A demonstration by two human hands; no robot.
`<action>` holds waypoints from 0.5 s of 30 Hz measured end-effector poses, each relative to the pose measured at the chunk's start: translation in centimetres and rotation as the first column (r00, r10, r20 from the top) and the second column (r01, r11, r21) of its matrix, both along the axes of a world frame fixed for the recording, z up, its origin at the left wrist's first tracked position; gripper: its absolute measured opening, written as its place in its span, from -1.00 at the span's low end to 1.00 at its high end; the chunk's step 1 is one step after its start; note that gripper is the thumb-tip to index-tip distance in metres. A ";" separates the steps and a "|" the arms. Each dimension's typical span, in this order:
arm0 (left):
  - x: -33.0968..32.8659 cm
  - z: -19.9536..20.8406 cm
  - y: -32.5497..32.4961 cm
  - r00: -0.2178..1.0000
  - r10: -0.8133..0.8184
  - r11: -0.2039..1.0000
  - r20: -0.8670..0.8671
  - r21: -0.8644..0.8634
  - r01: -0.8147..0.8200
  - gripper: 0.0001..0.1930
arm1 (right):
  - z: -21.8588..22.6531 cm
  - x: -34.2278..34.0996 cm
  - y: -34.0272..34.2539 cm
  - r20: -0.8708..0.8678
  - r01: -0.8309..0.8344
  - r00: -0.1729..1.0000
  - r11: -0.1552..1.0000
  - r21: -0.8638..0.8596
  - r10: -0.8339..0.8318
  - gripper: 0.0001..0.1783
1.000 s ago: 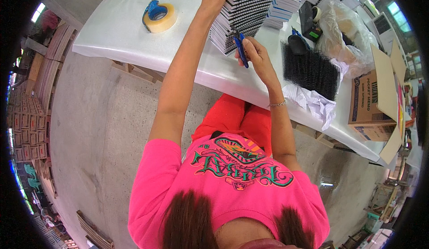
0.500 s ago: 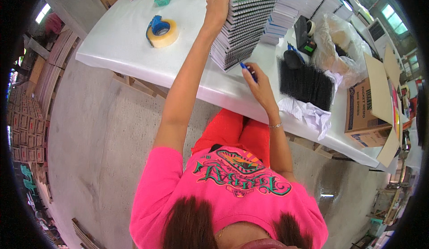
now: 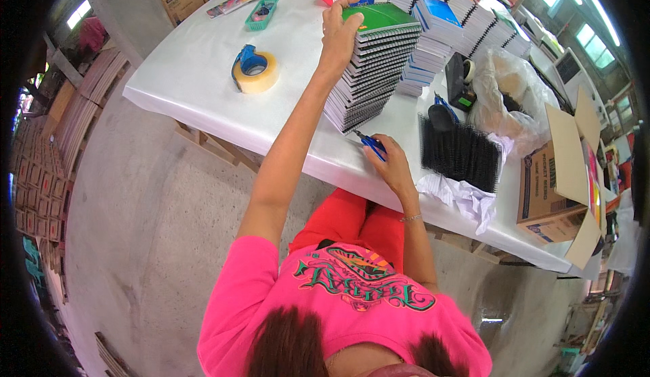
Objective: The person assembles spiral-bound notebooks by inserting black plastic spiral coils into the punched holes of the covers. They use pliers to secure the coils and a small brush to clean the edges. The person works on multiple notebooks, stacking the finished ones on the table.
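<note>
A tall stack of spiral notebooks (image 3: pixel 376 65), the top one with a green cover, stands near the table's front edge. My left hand (image 3: pixel 337 42) grips its upper left corner, with the thumb on the green cover. In my right hand (image 3: pixel 393 164) is a pair of blue-handled pliers (image 3: pixel 374 145). Their dark tip points at the bottom front corner of the stack, by the ends of the wire bindings. I cannot tell whether the tip touches a wire. Right of that hand, a bundle of black binding coils (image 3: pixel 457 153) lies on crumpled white paper (image 3: pixel 467 201).
Left on the white table (image 3: pixel 183 86) lie a tape roll in a blue dispenser (image 3: pixel 254 71) and a green basket (image 3: pixel 262 14). More notebook stacks (image 3: pixel 433 38) rise behind. A plastic bag (image 3: pixel 501 99), a black device (image 3: pixel 460 82) and an open carton (image 3: pixel 548 187) occupy the right.
The view has shifted, so the table sits lower in the picture. My right hand has turned, and the pliers' tip now shows at the stack's bottom corner. My left hand stays on the stack.
</note>
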State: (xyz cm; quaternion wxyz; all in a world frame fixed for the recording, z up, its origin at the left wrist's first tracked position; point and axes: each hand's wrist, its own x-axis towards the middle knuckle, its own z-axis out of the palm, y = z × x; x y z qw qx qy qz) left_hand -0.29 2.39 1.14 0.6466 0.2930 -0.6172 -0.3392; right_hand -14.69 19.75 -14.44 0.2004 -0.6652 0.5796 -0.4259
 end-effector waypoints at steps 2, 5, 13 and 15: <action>-0.1 0.0 0.0 1.000 -0.005 1.000 -0.003 0.001 0.005 -0.52 | -0.2 -0.2 -0.1 0.068 0.004 0.998 1.000 0.005 -0.004 -0.62; 0.2 0.1 0.2 1.000 0.010 1.000 0.022 0.016 -0.010 -0.53 | 0.1 -0.2 0.1 0.098 -0.004 0.995 1.000 0.012 0.003 -0.60; 0.2 0.1 0.0 1.000 0.018 1.000 0.015 -0.006 -0.018 -0.54 | -1.4 -0.4 0.0 -0.039 0.030 0.999 0.998 -0.060 -0.032 -0.57; 0.2 0.0 0.0 1.000 0.012 1.000 0.009 -0.006 -0.012 -0.54 | -1.6 -0.3 0.1 -0.062 0.044 0.997 0.996 -0.078 -0.049 -0.57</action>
